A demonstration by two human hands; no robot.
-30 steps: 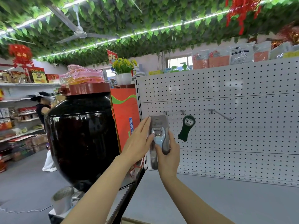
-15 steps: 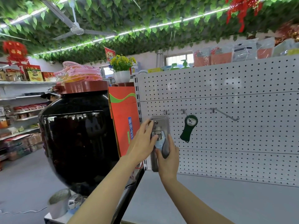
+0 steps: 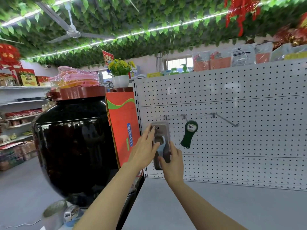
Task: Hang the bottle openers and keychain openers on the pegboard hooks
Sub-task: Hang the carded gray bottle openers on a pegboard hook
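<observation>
clear blister pack (image 3: 163, 130) with a bottle opener (image 3: 160, 144) inside, fingers of both hands (image 3: 144, 151) (image 3: 172, 161) clamped on it.

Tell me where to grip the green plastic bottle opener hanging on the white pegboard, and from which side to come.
Grip the green plastic bottle opener by its narrow lower handle, coming from the front and slightly below. Its round head is looped over the metal hook, so the handle hangs free, tilted down-left, off the white pegboard. Probably lift up and outward to clear the hook.
</observation>
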